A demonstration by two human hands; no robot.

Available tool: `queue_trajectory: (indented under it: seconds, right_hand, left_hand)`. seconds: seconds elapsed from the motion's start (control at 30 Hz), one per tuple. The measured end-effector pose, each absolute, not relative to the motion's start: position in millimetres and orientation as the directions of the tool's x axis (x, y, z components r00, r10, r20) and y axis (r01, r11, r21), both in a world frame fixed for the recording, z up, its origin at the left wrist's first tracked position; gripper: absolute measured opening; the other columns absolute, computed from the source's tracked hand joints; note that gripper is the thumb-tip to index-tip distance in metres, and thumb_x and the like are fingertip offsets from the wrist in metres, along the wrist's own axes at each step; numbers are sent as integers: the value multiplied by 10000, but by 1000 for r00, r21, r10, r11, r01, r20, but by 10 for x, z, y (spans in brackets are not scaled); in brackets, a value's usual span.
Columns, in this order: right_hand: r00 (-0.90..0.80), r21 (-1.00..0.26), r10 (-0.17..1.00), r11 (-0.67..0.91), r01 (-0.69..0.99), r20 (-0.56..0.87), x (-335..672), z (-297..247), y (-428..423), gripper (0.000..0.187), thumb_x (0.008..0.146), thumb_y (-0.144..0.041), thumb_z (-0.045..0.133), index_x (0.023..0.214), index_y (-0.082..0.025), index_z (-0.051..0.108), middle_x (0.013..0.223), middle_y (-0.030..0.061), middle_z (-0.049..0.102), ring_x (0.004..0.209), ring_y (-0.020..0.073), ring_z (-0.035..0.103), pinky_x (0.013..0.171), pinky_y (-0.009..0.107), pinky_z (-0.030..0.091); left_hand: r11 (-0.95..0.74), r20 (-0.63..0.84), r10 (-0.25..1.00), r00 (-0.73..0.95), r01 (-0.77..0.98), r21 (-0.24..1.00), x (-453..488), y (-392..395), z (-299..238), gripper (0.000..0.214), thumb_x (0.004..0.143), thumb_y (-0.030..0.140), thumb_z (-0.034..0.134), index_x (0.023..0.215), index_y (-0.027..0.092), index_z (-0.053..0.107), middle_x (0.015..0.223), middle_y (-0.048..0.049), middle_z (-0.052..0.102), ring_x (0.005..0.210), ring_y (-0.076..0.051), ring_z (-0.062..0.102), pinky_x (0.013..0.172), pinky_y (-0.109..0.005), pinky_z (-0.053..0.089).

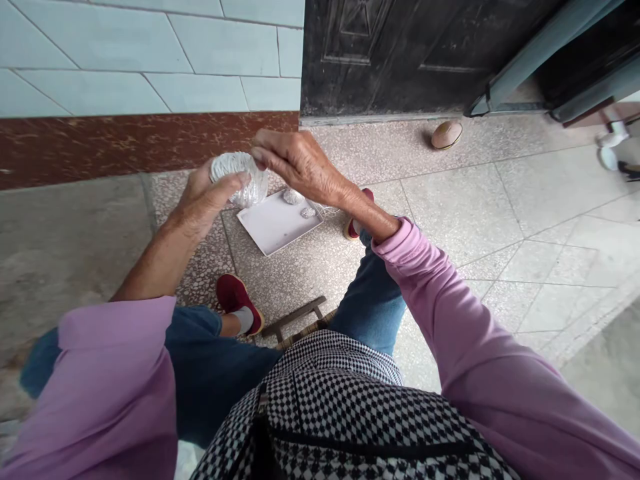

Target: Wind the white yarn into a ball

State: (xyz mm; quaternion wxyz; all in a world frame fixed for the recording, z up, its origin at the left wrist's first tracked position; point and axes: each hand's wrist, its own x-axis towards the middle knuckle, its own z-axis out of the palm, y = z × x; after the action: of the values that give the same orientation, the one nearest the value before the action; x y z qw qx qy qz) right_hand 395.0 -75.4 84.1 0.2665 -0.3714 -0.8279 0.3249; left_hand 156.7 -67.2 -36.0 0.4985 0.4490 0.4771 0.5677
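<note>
My left hand (203, 200) is closed around a round, whitish, ribbed bundle (240, 175) with a shiny, partly see-through lower side. Its thumb presses across the front. Fingers pinched together, my right hand (295, 163) is at the bundle's upper right edge. Whatever lies between those fingertips is too small or hidden to make out. Below both hands, a shallow white tray (270, 230) rests on the speckled floor. Two small whitish lumps sit toward its right side, a larger one (293, 196) and a smaller one (308, 213).
My red shoes (235, 297) stand on either side of the tray. A wooden stool frame (295, 319) shows between my legs. Ahead are a tiled wall (115, 47) and a dark door (390, 60). A rounded pinkish object (447, 135) lies by the doorsill.
</note>
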Motion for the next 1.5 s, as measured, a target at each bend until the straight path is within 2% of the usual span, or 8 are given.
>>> queue_trajectory:
  seconds: [0.2,0.4,0.5,0.67,0.93,1.23,1.33,1.5]
  right_hand:
    - [-456,-820,888,298,490,50,4034,953,-701,640,1248,-868,694,935,-335,528,945,72,658,1211,367,686,920,389,667]
    - [-464,-935,886,159,318,-7,4045,919,-665,629,1225,-801,865,925,-321,593,805,10,577,940,284,609,685,315,576]
    - [-481,-957,876,117,267,-27,4088,776,-565,646,1296,-733,840,898,-311,557,680,-52,400,715,225,386,564,284,396]
    - [-493,-973,869,72,220,-47,4189,525,-431,671,1377,-722,745,911,-288,536,674,-104,306,668,192,167,565,284,218]
    - [-545,-994,834,-44,97,-90,3969,254,-382,988,901,-1246,796,926,-308,486,668,-119,209,673,189,129,613,330,190]
    - [-563,-990,817,-66,126,-127,3493,333,-685,901,685,-1238,568,946,-377,610,712,-69,57,662,275,225,669,454,209]
    - [-540,-990,832,-82,110,-129,3495,385,-708,936,692,-1261,495,961,-374,626,711,-74,70,660,264,186,655,453,217]
    - [-459,-979,869,-120,164,-183,3985,508,-700,910,819,-1233,684,925,-349,502,714,-103,139,672,207,137,647,392,202]
  left_hand:
    - [159,-144,985,92,-190,969,1705,-859,-374,495,936,652,895,1138,205,831,1032,-135,801,900,-289,680,879,-444,677]
    - [141,-84,977,197,-294,945,1589,-820,-344,892,960,1037,719,1276,209,822,1063,-217,820,943,-390,772,878,-562,760]
    - [169,-73,910,409,-203,964,1421,-831,-322,936,843,1041,895,1286,217,850,1053,-227,845,1202,-493,864,1058,-639,807]
    - [209,-83,770,633,-126,970,1245,-946,-157,771,790,744,1090,1331,218,929,1064,-207,897,932,-421,890,814,-540,830]
    - [-74,149,982,115,-495,866,1501,-934,98,866,731,850,1019,1382,310,831,1271,-199,890,1525,-566,799,1347,-765,726]
    - [-200,173,980,-100,-543,815,1635,-945,433,1233,929,1354,405,1344,267,812,1305,-165,808,1330,-403,808,1035,-493,800]
    - [-170,126,985,-116,-598,783,1482,-930,620,1079,1081,1255,412,1406,291,771,1355,-95,830,1407,-312,790,1041,-322,768]
    - [-141,-28,964,-264,-597,790,1055,-909,1108,545,1416,758,454,1417,264,686,1494,-19,823,1879,-213,551,1552,-292,518]
